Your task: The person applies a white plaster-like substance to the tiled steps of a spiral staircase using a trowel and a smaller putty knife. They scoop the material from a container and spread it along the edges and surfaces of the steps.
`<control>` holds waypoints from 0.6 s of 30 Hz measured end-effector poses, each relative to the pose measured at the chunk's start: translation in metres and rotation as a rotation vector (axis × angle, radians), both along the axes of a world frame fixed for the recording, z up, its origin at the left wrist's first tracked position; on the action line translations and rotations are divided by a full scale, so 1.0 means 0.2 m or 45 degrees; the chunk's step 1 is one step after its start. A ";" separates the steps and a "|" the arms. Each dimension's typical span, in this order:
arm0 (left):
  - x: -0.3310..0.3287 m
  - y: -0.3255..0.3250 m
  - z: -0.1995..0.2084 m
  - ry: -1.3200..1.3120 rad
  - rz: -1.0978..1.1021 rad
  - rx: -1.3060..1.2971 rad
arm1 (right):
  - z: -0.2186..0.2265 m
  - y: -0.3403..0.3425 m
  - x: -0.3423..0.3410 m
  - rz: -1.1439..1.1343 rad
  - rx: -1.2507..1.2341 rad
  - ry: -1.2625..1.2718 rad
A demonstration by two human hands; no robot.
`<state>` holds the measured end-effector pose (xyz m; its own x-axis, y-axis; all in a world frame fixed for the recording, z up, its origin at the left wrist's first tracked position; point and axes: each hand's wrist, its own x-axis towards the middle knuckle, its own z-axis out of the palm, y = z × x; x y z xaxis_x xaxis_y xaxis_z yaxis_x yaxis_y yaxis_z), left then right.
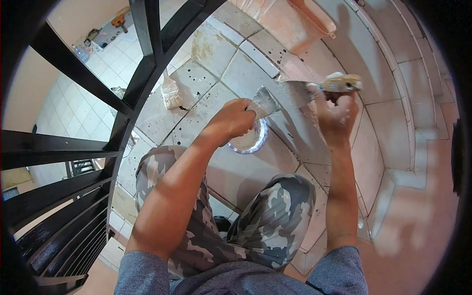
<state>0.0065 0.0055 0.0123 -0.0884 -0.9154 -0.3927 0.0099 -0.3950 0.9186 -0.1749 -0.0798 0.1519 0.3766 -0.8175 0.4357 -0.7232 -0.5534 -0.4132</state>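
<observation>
My left hand [231, 119] is closed round a putty knife, whose splattered metal blade [266, 101] points up and to the right. My right hand [336, 114], smeared with white paste, grips a wider scraper by its worn wooden handle [342, 84]. Its broad blade [297, 91] reaches left toward the putty knife, with a small gap between the two. Below my left hand is a round bowl [264, 134] with a blue-patterned rim and pale paste inside; my hand covers part of it. A paintbrush [171, 93] caked with white lies on the tiles to the left.
A black metal railing [118, 132] runs along the left, with a lower tiled floor [88, 103] beyond it. An orange-pink plastic tub [295, 24] stands at the far side. Tiled stairs [393, 113] curve up on the right. Dark drops spot the tiles.
</observation>
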 end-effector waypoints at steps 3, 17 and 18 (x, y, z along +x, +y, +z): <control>0.01 0.00 -0.02 0.034 0.007 0.023 | 0.04 0.01 -0.03 -0.055 0.008 -0.105; -0.01 0.00 -0.01 0.070 0.014 0.008 | -0.03 -0.02 -0.09 0.055 0.036 0.063; -0.01 0.00 0.00 0.078 0.032 0.021 | -0.02 -0.04 -0.09 0.101 0.043 -0.046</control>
<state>0.0039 0.0062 0.0117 -0.0894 -0.9110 -0.4026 0.0760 -0.4093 0.9092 -0.1929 -0.0878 0.1481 0.4256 -0.8002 0.4227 -0.6619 -0.5937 -0.4576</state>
